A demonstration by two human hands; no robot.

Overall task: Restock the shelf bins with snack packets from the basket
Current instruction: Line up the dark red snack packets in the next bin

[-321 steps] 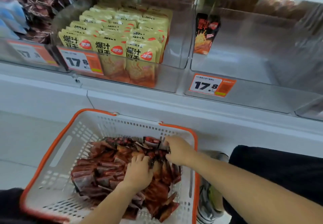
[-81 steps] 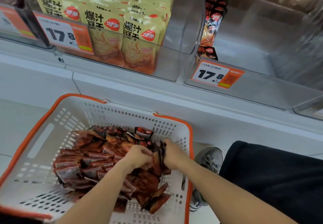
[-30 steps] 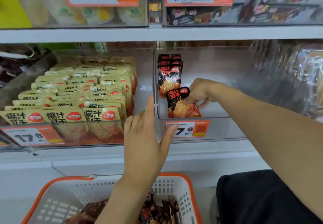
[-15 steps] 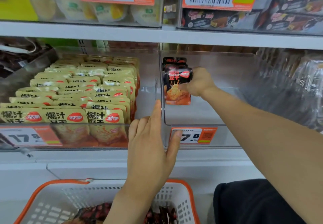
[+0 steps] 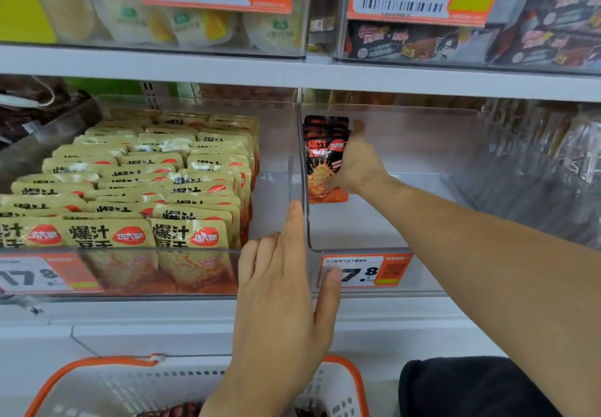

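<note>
A red-and-black snack packet [image 5: 325, 163] stands upright at the back left of a clear, mostly bare shelf bin [image 5: 390, 221], in front of a few matching packets. My right hand [image 5: 359, 163] reaches into the bin and grips the packet's right edge, thumb pointing up. My left hand [image 5: 279, 293] lies flat against the bin's front left corner, fingers straight along the clear wall and thumb on the price label [image 5: 374, 272]. The white basket with an orange rim [image 5: 97, 363] sits below, with only a sliver of dark red packets showing.
The bin to the left is packed with rows of yellow snack packets [image 5: 130, 189]. An upper shelf [image 5: 292, 72] carries more bins with large price tags. Clear-wrapped goods fill the bin at far right [image 5: 553, 156]. A dark trouser leg [image 5: 471, 387] is at bottom right.
My right hand has carried the packet from the bin's front to the back and stood it against the stack there. My left hand stays on the bin's corner. The view has tilted slightly upward.
</note>
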